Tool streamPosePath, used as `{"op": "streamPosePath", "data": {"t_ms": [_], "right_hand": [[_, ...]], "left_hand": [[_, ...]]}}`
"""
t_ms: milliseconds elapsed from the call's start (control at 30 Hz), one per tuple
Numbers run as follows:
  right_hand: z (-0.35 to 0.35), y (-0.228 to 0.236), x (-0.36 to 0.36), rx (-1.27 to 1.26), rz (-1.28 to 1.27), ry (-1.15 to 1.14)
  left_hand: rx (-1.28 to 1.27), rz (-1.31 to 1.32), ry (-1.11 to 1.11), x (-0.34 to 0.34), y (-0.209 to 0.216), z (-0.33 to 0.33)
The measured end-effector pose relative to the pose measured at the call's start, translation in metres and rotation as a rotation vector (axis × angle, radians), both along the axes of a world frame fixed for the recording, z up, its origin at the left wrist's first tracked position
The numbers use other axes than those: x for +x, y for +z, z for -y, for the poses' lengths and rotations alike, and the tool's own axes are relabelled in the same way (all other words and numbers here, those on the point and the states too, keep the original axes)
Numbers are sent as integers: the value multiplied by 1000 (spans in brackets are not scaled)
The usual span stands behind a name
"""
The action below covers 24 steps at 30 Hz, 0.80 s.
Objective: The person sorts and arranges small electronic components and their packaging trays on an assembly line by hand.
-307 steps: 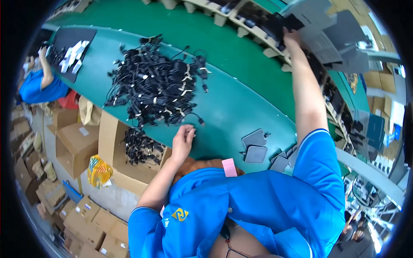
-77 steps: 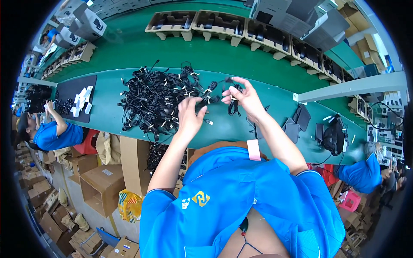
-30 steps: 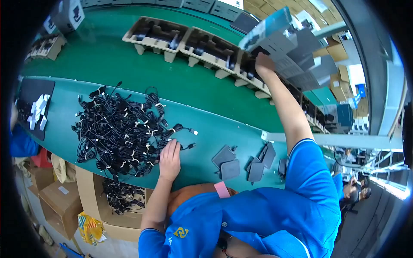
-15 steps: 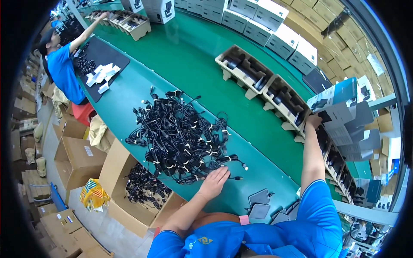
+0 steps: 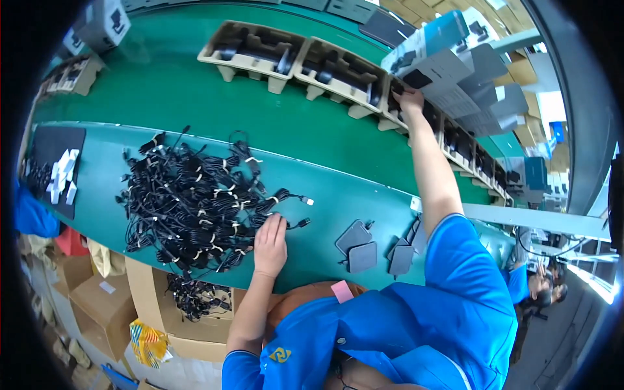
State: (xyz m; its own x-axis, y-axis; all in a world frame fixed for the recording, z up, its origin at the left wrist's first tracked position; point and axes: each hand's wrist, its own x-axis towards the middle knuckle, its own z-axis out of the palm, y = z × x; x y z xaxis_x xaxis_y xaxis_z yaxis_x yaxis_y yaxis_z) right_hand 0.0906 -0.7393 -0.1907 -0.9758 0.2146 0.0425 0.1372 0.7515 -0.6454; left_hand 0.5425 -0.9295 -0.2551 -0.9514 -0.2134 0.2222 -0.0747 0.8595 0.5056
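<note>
A large heap of black cables (image 5: pixel 192 201), bundled with pale ties, covers the table in front of me to the left. At the heap's right edge lies my left hand (image 5: pixel 270 246), fingers stretched out over a cable bundle whose connector (image 5: pixel 302 223) sticks out beside them. My right arm reaches far forward to a moulded tan tray (image 5: pixel 385 120) on the green conveyor. There my right hand (image 5: pixel 409 101) dips over the tray's edge. Its fingertips are partly hidden among the black parts inside, so their grip does not show.
More tan trays (image 5: pixel 296 70) with black parts line the conveyor. Open printed boxes (image 5: pixel 448 81) stand beyond my right hand. Flat dark square pads (image 5: pixel 363 257) lie near me on the table. Below left is a cardboard box (image 5: pixel 146 296) holding cables. A co-worker's blue sleeve (image 5: pixel 36 211) shows at far left.
My view has swung to the right, so the heap and trays sit farther left. My left hand stays at the heap's edge, and my right hand stays at the trays.
</note>
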Motion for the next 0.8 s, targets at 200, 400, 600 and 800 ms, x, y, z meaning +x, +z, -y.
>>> {"op": "streamPosePath", "data": {"t_ms": [200, 400, 600, 800], "right_hand": [[-6, -29, 13, -53, -392, 45], [-4, -6, 32, 1018, -199, 400], [-33, -6, 43, 1127, -315, 335], [-28, 38, 175, 720, -248, 646]], "left_hand": [[1, -14, -30, -5, 2, -3], [-11, -5, -1, 8, -3, -5], [43, 17, -58, -4, -5, -4], [-22, -81, -18, 2, -17, -7]]}}
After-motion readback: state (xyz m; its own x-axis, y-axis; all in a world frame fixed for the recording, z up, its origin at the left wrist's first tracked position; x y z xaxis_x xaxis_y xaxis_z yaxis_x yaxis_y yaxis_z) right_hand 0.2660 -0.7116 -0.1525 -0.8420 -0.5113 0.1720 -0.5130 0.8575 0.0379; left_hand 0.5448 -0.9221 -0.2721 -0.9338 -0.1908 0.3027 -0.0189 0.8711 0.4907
